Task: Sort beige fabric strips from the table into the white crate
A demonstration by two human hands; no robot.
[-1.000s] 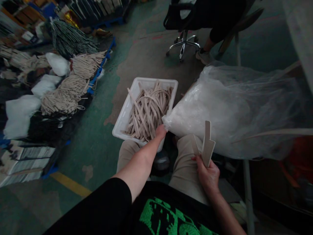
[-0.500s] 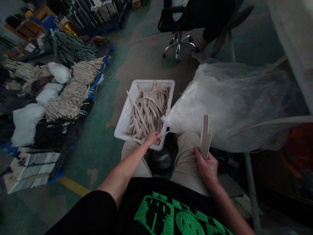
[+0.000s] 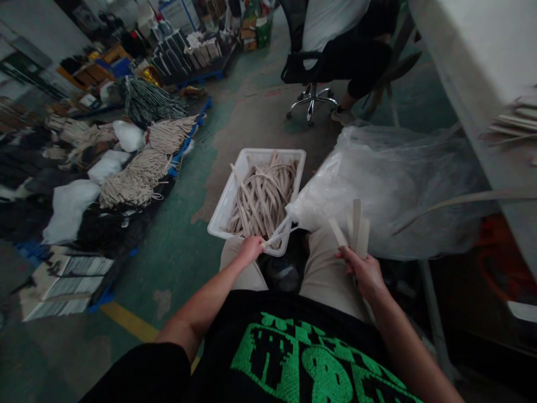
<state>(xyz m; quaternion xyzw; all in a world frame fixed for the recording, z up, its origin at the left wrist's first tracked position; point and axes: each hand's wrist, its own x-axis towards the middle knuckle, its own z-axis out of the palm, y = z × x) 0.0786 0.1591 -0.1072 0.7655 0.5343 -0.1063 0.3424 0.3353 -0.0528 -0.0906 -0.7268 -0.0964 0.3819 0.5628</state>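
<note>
My left hand [image 3: 252,247] is closed on the twisted end of a clear plastic bag [image 3: 348,173], pulled taut over the near rim of a white plastic bin [image 3: 222,207]. Beige fabric straps [image 3: 264,193] lie tangled inside that bin, just beyond the hand. Over my right thigh, my right hand [image 3: 366,274] grips several flat beige strips [image 3: 361,232] that fan upward from the fist. The bag bulges out beyond these strips; what it contains is hard to make out.
A table [image 3: 470,73] with stacked strips rises on the right. A person sits on a wheeled chair [image 3: 311,101] ahead. On the left, pallets carry bundled straps [image 3: 132,173] and white bags [image 3: 71,207]. One long strap [image 3: 461,198] arches across the bag.
My left hand has drawn the bag's end leftward and toward me, stretching it. The strips in my right hand have spread apart into a fan. The view has tilted up slightly.
</note>
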